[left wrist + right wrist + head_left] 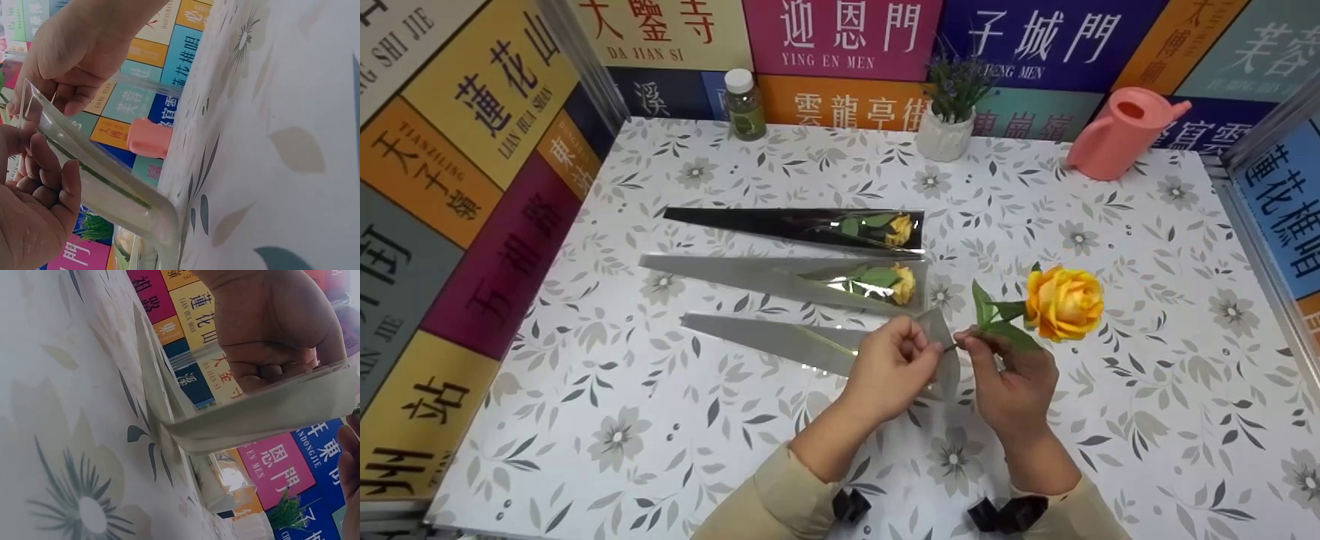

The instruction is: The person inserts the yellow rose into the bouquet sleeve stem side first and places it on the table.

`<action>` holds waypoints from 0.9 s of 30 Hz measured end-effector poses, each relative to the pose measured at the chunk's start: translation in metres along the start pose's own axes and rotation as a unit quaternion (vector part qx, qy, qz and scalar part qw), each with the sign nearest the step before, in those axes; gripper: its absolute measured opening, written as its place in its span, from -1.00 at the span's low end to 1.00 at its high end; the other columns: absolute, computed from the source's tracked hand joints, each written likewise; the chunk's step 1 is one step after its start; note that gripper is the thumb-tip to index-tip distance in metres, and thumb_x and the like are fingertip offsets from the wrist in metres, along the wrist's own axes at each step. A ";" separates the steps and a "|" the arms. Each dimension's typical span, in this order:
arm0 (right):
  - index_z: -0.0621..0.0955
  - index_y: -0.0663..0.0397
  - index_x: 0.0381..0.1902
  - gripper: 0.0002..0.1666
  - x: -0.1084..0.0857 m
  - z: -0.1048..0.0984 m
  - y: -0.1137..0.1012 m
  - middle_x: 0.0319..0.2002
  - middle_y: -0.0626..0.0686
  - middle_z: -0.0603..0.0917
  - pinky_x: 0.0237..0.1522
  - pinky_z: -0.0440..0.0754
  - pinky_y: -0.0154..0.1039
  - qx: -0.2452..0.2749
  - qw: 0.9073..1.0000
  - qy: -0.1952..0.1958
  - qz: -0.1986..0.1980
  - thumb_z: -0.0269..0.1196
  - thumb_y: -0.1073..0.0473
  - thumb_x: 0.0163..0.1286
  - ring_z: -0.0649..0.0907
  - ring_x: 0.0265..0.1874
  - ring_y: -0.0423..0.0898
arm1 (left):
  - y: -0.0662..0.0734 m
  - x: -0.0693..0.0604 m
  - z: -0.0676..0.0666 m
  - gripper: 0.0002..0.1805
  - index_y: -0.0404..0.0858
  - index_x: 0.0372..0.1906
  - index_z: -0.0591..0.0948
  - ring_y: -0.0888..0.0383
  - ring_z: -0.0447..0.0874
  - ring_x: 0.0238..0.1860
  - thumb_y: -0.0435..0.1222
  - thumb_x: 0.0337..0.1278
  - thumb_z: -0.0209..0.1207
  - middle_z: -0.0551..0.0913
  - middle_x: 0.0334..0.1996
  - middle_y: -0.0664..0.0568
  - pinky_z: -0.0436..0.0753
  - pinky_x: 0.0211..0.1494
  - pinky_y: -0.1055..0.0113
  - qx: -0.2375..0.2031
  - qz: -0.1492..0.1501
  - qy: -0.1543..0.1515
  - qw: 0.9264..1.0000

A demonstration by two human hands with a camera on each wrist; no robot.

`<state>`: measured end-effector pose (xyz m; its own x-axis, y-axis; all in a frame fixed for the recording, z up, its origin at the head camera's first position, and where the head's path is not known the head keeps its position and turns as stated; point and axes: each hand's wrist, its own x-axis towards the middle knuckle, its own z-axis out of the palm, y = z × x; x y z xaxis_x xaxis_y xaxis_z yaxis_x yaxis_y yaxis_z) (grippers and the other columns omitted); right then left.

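A yellow rose (1063,303) with green leaves points to the right, above the table. My right hand (1020,379) pinches its stem just below the leaves. My left hand (894,367) grips the raised mouth of a grey flower sleeve (780,341), whose narrow end lies to the left on the table. Through the clear side in the left wrist view, the rose's stem (112,183) runs down inside the sleeve. The right wrist view shows the sleeve (264,413) bent upward, its mouth between both hands.
Two wrapped roses lie behind, one in a black sleeve (765,223), one in a grey sleeve (735,274). Along the back stand a lidded bottle (745,109), a white plant pot (945,135) and a pink watering can (1117,139). Printed panels (840,34) enclose the patterned table (697,480).
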<state>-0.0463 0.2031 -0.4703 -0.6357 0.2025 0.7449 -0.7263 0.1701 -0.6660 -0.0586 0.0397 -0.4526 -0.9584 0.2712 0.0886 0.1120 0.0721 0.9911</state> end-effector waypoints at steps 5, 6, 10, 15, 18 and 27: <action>0.65 0.59 -0.30 -0.60 0.000 -0.002 0.001 -0.41 0.29 0.75 -0.28 0.68 -0.43 -0.013 1.000 0.009 -0.017 0.48 0.23 0.40 0.78 -0.32 -0.16 | 0.002 -0.001 0.001 -0.76 -0.23 -0.42 0.49 0.35 0.43 -0.65 -0.47 0.30 0.29 0.47 -0.69 0.22 0.36 -0.58 0.48 -0.007 0.001 -0.005 1.000; 0.65 0.60 -0.29 -0.61 0.000 -0.002 0.001 -0.40 0.27 0.76 -0.30 0.67 -0.43 -0.007 1.000 0.010 -0.012 0.49 0.25 0.38 0.78 -0.33 -0.16 | 0.002 -0.002 0.001 -0.76 -0.23 -0.42 0.49 0.34 0.44 -0.65 -0.47 0.30 0.29 0.47 -0.69 0.21 0.37 -0.58 0.48 -0.009 0.000 -0.006 1.000; 0.61 0.62 -0.25 -0.61 0.000 -0.001 -0.003 -0.40 0.22 0.75 -0.34 0.65 -0.43 -0.002 1.000 0.011 0.011 0.52 0.32 0.32 0.76 -0.38 -0.18 | 0.004 -0.003 0.002 -0.77 -0.25 -0.40 0.49 0.32 0.50 -0.63 -0.49 0.30 0.29 0.52 -0.67 0.18 0.41 -0.58 0.48 -0.027 -0.001 -0.008 1.000; 0.48 0.66 -0.05 -0.37 -0.001 0.000 -0.005 -0.39 0.14 0.75 -0.37 0.62 -0.44 -0.021 0.999 0.023 0.025 0.58 0.24 0.27 0.73 -0.42 -0.22 | 0.006 -0.004 0.003 -0.77 -0.26 -0.40 0.49 0.29 0.56 -0.62 -0.49 0.30 0.29 0.55 -0.66 0.15 0.44 -0.59 0.48 -0.042 0.004 -0.007 0.999; 0.39 0.67 0.11 -0.19 -0.002 -0.001 -0.004 -0.41 0.08 0.78 -0.37 0.60 -0.46 -0.037 0.999 0.027 0.016 0.58 0.15 0.29 0.71 -0.44 -0.26 | 0.006 -0.004 0.003 -0.77 -0.26 -0.40 0.49 0.29 0.55 -0.62 -0.49 0.30 0.30 0.54 -0.66 0.15 0.44 -0.59 0.48 -0.039 0.002 -0.008 0.999; 0.47 0.72 0.06 -0.53 0.001 -0.002 0.000 -0.38 0.22 0.76 -0.30 0.71 -0.43 0.008 0.998 0.022 -0.056 0.26 0.26 0.59 0.82 -0.34 -0.16 | 0.001 -0.003 0.004 -0.77 -0.25 -0.42 0.49 0.31 0.60 -0.65 -0.49 0.30 0.28 0.56 -0.69 0.17 0.45 -0.61 0.48 -0.036 -0.003 -0.005 0.999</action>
<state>-0.0465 0.2052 -0.4703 -0.5386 0.2262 0.8116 -0.7961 0.1788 -0.5781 -0.0548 0.0427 -0.4519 -0.9562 0.2810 0.0815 0.0864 0.0049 0.9962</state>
